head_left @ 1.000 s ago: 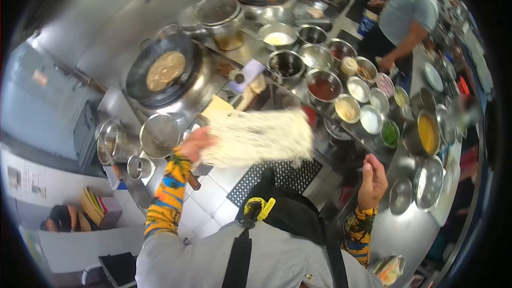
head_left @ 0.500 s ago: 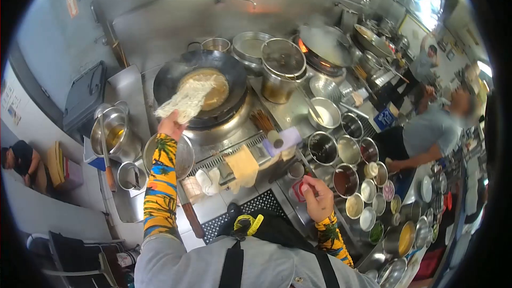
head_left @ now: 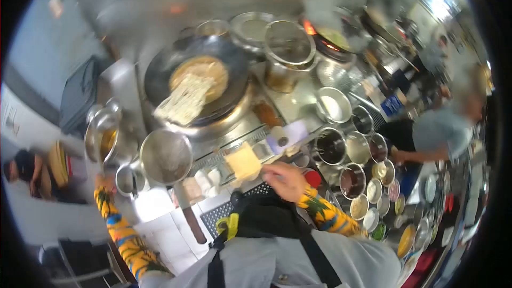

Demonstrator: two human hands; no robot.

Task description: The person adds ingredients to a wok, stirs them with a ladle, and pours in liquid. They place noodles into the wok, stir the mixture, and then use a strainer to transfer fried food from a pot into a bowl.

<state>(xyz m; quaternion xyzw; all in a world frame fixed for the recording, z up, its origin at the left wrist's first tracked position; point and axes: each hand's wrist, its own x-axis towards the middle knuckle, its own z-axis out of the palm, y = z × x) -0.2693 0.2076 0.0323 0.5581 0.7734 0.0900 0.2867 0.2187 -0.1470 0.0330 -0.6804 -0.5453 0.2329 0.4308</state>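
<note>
My left hand (head_left: pixel 105 182), blurred, is closed around the handle end of a ladle (head_left: pixel 100 161) that leans in a metal pot (head_left: pixel 89 140) at the left. My right hand (head_left: pixel 288 181) is in front of the stove, fingers stretched left with tips right at the edge of a folded yellow cloth (head_left: pixel 244 161). A pale, stringy slab of noodles (head_left: pixel 185 98) lies in the black wok (head_left: pixel 157 69), partly over its near rim and partly in brown liquid (head_left: pixel 217 82). A round strainer (head_left: pixel 166 156) with a wooden handle sits before the wok.
Tall pots, one with a strainer (head_left: pixel 290 42) on it, stand right of the wok. Another wok (head_left: pixel 336 37) steams over flame. Several sauce containers (head_left: pixel 353 180) line the right side. One person (head_left: pixel 440 128) stands there; another (head_left: pixel 26 170) is at the far left.
My left hand has let go of the noodles at the wok and moved down left to the ladle. My right hand has moved left toward the yellow cloth. The view has shifted.
</note>
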